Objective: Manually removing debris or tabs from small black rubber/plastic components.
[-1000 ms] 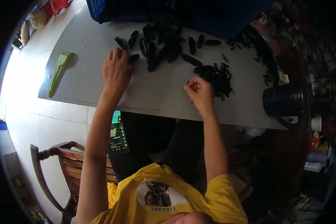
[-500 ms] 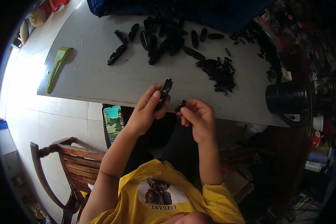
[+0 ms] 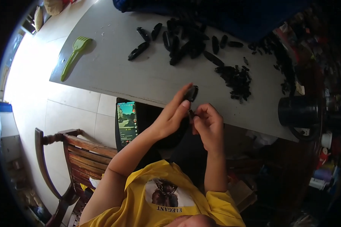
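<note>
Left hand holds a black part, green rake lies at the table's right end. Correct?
Not quite: the head view shows the green rake at the table's left end. The left hand does hold a black part.

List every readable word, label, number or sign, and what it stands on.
Yellow shirt: one printed word beneath its picture, upside down here; legible, but not copied out.
Phone screen: small lines of text, too small to read.
Clutter at right: any lettering too blurred.

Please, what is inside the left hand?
A black piece sticks out of the left hand; the part within the grip is covered and cannot be seen.
</note>
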The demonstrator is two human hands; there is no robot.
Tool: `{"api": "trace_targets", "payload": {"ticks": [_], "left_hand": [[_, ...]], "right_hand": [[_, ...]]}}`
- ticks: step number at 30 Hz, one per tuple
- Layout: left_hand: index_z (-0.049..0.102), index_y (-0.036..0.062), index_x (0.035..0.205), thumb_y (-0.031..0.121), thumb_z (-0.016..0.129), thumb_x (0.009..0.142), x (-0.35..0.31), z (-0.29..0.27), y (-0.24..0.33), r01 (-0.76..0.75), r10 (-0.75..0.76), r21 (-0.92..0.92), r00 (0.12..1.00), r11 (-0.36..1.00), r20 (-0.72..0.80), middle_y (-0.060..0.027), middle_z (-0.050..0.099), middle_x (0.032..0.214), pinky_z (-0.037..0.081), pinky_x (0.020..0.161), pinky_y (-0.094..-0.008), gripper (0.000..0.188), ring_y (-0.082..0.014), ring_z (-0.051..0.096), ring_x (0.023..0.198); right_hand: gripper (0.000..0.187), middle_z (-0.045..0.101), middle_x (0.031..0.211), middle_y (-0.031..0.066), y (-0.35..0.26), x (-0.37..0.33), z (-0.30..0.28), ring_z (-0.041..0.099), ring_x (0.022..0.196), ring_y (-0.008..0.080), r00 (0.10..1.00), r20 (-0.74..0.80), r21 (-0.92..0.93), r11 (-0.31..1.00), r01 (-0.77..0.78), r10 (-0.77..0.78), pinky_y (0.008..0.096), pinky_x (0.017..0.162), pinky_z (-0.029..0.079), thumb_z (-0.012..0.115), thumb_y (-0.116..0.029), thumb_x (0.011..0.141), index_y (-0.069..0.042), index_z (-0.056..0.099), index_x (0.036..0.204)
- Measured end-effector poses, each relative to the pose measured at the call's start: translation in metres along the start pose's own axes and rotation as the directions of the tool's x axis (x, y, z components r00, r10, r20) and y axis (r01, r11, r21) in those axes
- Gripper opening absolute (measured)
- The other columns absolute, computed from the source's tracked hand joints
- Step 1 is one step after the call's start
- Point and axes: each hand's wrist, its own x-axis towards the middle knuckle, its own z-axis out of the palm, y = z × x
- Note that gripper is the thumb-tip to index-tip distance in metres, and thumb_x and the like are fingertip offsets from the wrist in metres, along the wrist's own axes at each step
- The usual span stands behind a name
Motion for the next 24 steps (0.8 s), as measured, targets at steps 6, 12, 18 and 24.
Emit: {"api": "trace_targets", "payload": {"ticks": [6,12,18,24], "left_hand": [[0.014,-0.0008,0.140,0.002,0.042,0.086,-0.006,0.002,-0.002,-0.192,0.151,0.196,0.967,0.962,0.204,-0.0188,0.031,0.139,0.026,0.102,-0.0316,0.060,-0.0265,0.034,0.127],[0.015,0.0020,0.141,0.002,0.041,0.086,-0.012,0.000,0.009,-0.046,0.011,0.113,0.955,0.993,0.295,-0.0194,0.051,0.116,0.038,0.089,-0.0313,0.060,-0.0261,0.054,0.101],[0.023,0.0049,0.139,0.003,0.046,0.082,-0.013,0.001,0.005,-0.189,0.120,0.177,0.933,0.966,0.340,-0.0162,0.059,0.087,0.046,0.075,-0.0371,0.061,-0.0311,0.058,0.078],[0.053,0.0056,0.112,0.000,0.055,0.076,0.046,-0.080,0.007,-0.132,0.624,0.932,0.772,0.338,-0.117,-0.0131,0.054,0.098,0.041,0.080,-0.0372,0.037,-0.0306,0.051,0.090]], "right_hand": [[0.015,0.059,0.079,0.0026,0.001,-0.003,-0.008,0.054,0.061,0.0065,0.996,-0.054,-0.219,0.974,0.060,-0.074,0.0204,0.055,0.044,0.055,0.000,0.084,0.000,0.057,0.099],[0.020,0.057,0.074,0.0011,0.003,0.000,-0.014,0.049,0.058,0.0041,0.995,-0.075,0.146,0.987,-0.059,0.071,0.0194,0.050,0.038,0.066,-0.009,0.080,-0.002,0.054,0.095],[0.020,0.058,0.076,0.0015,0.020,-0.007,-0.023,0.052,0.061,0.0071,0.997,-0.026,0.282,0.958,-0.058,0.068,0.0201,0.056,0.040,0.067,-0.012,0.078,-0.005,0.055,0.092],[0.021,0.052,0.092,0.0091,0.017,-0.011,-0.064,0.049,0.086,0.0213,0.984,-0.154,0.619,0.767,0.170,-0.094,0.0304,0.075,0.042,0.052,-0.012,0.079,-0.004,0.052,0.098]]}}
